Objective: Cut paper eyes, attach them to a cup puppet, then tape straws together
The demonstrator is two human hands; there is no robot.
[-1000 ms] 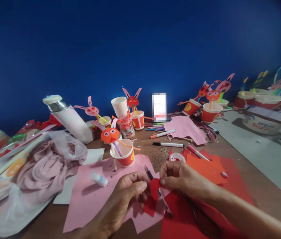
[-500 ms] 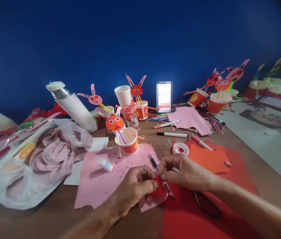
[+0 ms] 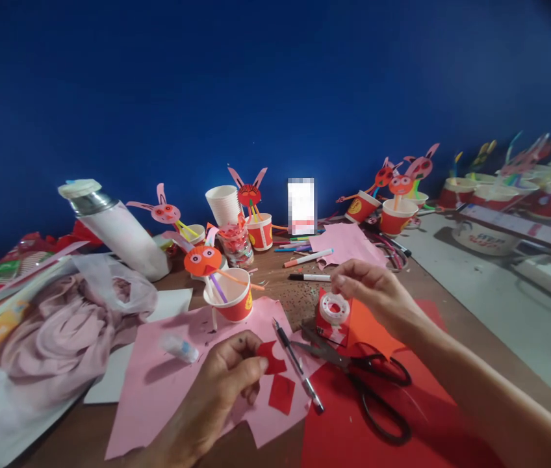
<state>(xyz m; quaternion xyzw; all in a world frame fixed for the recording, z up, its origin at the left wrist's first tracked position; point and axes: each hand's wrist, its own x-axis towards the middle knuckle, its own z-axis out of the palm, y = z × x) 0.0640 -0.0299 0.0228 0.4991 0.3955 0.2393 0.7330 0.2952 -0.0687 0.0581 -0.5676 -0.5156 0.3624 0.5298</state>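
My left hand pinches a small red paper piece with a notched top edge, above the pink paper. Just below it lies a red paper square. My right hand reaches forward, its curled fingertips over the right end of a white marker with a black cap. Under that hand stands a tape dispenser with a white roll. A pen lies between my hands, beside black-handled scissors on the red paper.
A paper cup with an orange paper face stands ahead. A glue bottle lies on the pink paper. Left are a plastic bag with cloth and a leaning flask. Behind are stacked cups, several decorated cups and a pink sheet.
My right hand has left the red paper piece and moved forward to the marker. My left hand keeps the piece. The scissors and red square are now uncovered, and the view has shifted right.
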